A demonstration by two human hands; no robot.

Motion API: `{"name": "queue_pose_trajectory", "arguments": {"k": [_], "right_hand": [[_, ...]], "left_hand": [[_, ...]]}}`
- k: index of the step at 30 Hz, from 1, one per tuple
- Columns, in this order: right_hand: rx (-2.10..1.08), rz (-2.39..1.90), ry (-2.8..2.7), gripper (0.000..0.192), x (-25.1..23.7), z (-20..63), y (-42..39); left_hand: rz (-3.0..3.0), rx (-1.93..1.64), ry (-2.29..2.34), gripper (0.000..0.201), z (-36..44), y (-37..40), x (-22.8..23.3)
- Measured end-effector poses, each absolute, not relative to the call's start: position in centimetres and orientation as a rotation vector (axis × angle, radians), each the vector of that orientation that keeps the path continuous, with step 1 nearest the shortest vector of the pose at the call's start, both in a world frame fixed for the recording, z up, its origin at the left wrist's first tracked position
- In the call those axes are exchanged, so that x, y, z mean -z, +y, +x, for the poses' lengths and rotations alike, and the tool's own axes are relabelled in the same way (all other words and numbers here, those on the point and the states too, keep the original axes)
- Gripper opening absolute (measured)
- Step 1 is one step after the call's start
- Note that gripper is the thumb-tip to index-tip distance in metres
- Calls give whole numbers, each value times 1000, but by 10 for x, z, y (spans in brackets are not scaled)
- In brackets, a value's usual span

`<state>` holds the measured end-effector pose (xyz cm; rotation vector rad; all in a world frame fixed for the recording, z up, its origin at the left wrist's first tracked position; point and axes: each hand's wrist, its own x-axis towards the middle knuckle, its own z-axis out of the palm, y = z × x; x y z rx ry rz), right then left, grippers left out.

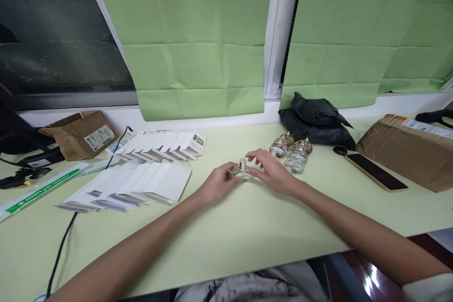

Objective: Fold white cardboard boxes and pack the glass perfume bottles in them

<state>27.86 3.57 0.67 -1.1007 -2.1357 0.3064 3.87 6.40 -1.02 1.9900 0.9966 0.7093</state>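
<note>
A small round glass bottle (242, 175) with a silvery cap stands upright on the table in front of me; it looks like a perfume bottle. My left hand (217, 183) grips it from the left, thumb at the front and fingers curled behind. On the other side, my right hand (271, 170) has its thumb and fingers apart around the cap. The right thumb is close to the bottle's shoulder; whether it touches I cannot tell. Several clear glass bottles with gold-coloured tops (295, 160) stand together just beyond my right hand.
White folded cartons (170, 181) lie in two overlapping rows at left. Behind them are an opened cardboard box (85, 134) and a black cable (65, 240). To the right are black plastic bags (318, 122), a phone (375, 172), a round black lid (340, 150) and a brown parcel (406, 151).
</note>
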Motion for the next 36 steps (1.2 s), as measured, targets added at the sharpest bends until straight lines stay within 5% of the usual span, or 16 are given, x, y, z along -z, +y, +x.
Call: {"name": "queue_pose_trajectory", "arguments": {"k": [12, 20, 30, 36], "right_hand": [[-558, -1005, -2023, 9, -3, 247, 35], [-372, -906, -1728, 18, -33, 261, 38], [-437, -1211, -2332, 13, 12, 283, 38], [-353, -1185, -2413, 29, 1, 286, 36]], "left_hand": [[2085, -705, 963, 35, 29, 49, 7], [2082, -697, 985, 36, 28, 51, 10], [2114, -804, 1098, 31, 27, 52, 14], [2163, -786, 1093, 35, 27, 51, 13]]}}
